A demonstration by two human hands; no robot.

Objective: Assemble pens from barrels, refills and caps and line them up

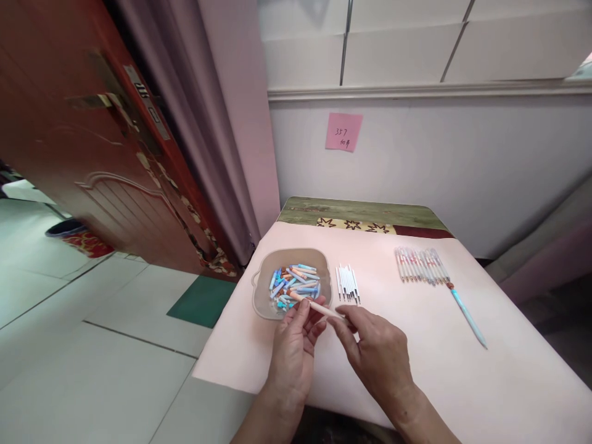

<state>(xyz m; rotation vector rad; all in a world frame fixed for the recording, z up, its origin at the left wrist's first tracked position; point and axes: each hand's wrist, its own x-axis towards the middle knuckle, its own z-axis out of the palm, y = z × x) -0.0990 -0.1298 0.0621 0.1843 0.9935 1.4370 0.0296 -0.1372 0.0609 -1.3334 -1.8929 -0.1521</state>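
A pale pen [321, 308] with an orange-brown end is held level between my two hands, above the near edge of a beige plastic basin [329, 271]. My left hand [296, 339] grips its middle between thumb and fingers. At the other end, my right hand [377, 339] pinches the pen tip, which the fingers partly hide. Many loose pen parts [296, 280] in blue, white and brown lie in the basin. Just beyond my right hand rests a row of white pen refills [348, 282] with dark tips.
On the right of the pink-covered table [393, 394] lie a row of pens with clear caps [422, 265] and a single light-blue pen [469, 317]. A pink note [344, 131] sticks to the wall behind. A red-brown door [134, 166] stands left.
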